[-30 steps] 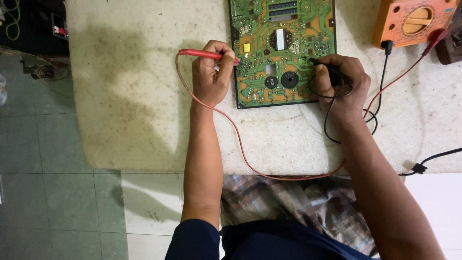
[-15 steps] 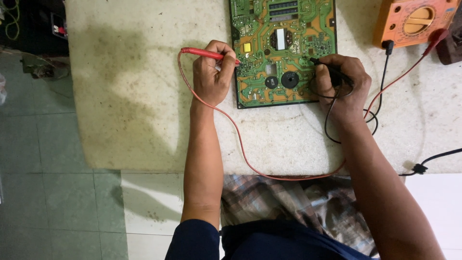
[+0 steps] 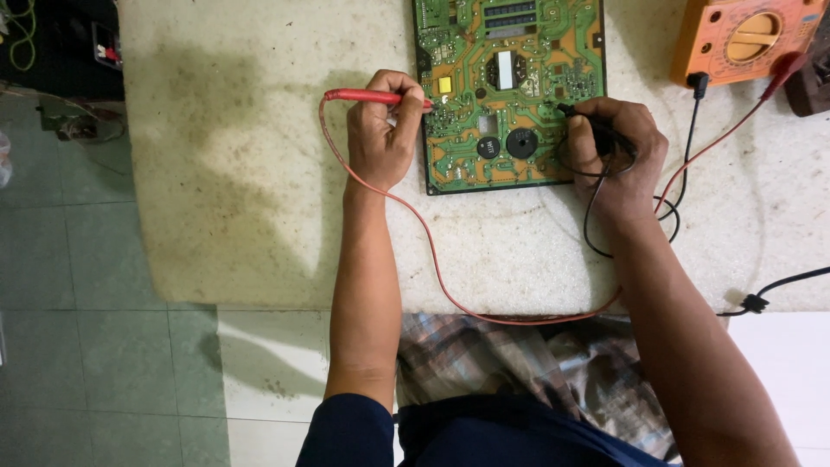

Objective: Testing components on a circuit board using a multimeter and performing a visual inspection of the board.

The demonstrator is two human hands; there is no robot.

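A green circuit board lies on a pale foam mat. My left hand grips a red test probe, its tip touching the board's left edge. My right hand grips a black test probe, tip resting on the board's right side. A red lead loops from the red probe along the mat's front edge and up to an orange multimeter at the top right. A black lead also runs to the meter.
A black cable with a clip crosses the mat's right edge. A dark object sits beside the meter. Green floor tiles lie to the left, with clutter and wires at the top left.
Both hands hold their places on the board; the probes have barely shifted.
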